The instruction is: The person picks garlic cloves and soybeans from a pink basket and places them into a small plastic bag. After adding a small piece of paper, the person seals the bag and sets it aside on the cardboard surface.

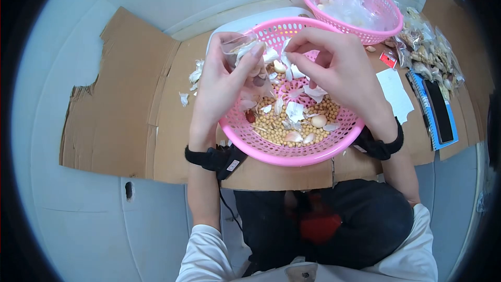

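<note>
A clear plastic bag [257,82] with pale pieces inside is gripped in my left hand [222,75], above the left side of a pink basket [292,160]. Thumb and fingers of my right hand [339,68] pinch a thin white scrap [286,58] over the basket's far half. Below lie yellow soybeans [271,124], mixed with garlic cloves [318,121], torn white paper [295,111] and a dark red dried fruit [250,116]. Part of the basket's far side is hidden behind my hands.
Behind stands a second pink basket [365,35] holding plastic bags. Several filled bags [430,52] are heaped at the right, near a dark phone [437,109] on a blue notebook [417,84]. White scraps [196,72] lie on the cardboard [172,104] at left.
</note>
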Demonstrator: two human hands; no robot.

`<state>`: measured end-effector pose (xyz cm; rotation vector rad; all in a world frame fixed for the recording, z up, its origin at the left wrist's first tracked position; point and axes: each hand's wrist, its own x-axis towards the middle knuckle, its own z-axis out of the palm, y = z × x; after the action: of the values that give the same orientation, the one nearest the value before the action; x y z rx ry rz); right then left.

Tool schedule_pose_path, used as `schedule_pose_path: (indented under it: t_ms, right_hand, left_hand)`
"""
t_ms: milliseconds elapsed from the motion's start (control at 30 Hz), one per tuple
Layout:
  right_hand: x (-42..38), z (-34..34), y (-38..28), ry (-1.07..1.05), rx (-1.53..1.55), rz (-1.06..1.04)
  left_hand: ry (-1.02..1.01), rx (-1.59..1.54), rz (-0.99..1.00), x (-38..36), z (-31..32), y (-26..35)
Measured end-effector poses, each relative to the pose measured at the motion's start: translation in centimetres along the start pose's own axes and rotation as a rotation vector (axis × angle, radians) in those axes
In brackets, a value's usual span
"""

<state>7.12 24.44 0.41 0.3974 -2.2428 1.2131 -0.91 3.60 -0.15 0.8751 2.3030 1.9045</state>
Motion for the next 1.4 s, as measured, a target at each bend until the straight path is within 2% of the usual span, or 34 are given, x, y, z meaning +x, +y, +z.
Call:
schedule_pose_path:
  t_ms: [33,100,200,333,400,467,600,733,767,800,867,933,1000,1067,1200,1400]
  right_hand:
    - [0.0,-0.1,0.0,0.002,-0.001,-0.006]
    - [0.0,-0.3,0.1,0.018,0.181,0.154]
    - [0.1,-0.9,-0.5,0.010,0.187,0.221]
    - [0.2,-0.9,-0.5,-0.014,0.192,0.213]
    - [0.1,-0.5,0.0,0.048,0.216,0.155]
    - [0.0,-0.5,0.3,0.039,0.200,0.157]
    - [0.2,-0.8,0.2,0.026,0.233,0.183]
    - [0.2,-1.1,-0.2,-0.003,0.218,0.245]
    - [0.2,-0.7,0.3,0.053,0.255,0.172]
    - [0.1,-0.4,0.5,0.109,0.292,0.101]
    - [0.1,-0.7,0.1,0.085,0.317,0.137]
    - [0.1,-0.8,0.0,0.061,0.339,0.174]
    - [0.2,-0.8,0.4,0.124,0.351,0.114]
    - [0.2,-0.9,0.3,0.123,0.360,0.118]
    - [0.2,-0.9,-0.3,0.104,0.408,0.131]
    - [0.1,-0.7,0.2,-0.024,0.363,0.102]
  left_hand:
    - [0.013,-0.021,0.000,-0.1,0.1,0.1]
    - [0.026,-0.039,0.003,0.0,0.0,0.2]
    - [-0.029,-0.091,0.033,0.1,0.0,0.1]
    - [-0.088,-0.096,0.054,-0.1,0.0,0.1]
    - [-0.108,-0.074,0.079,-0.1,0.0,0.0]
    - [-0.225,-0.072,0.077,-0.2,-0.1,0.3]
    - [-0.243,-0.087,0.058,-0.5,0.2,0.1]
    - [-0.279,0.145,0.080,-0.3,-0.1,0.0]
    - [-0.295,0.204,0.115,-0.3,0.0,-0.3]
    - [-0.298,0.203,0.112,-0.5,0.0,-0.5]
    - [-0.400,-0.022,0.032,-0.7,0.0,-0.7]
    - [-0.384,-0.015,0.058,-0.6,0.0,-1.1]
    - [-0.372,-0.011,0.078,-0.7,0.1,-1.0]
    - [-0.406,0.016,-0.026,-0.6,0.0,-0.2]
    - [-0.395,0.017,-0.031,-0.6,-0.1,-0.1]
    - [-0.341,0.147,0.085,-0.6,-0.2,-0.8]
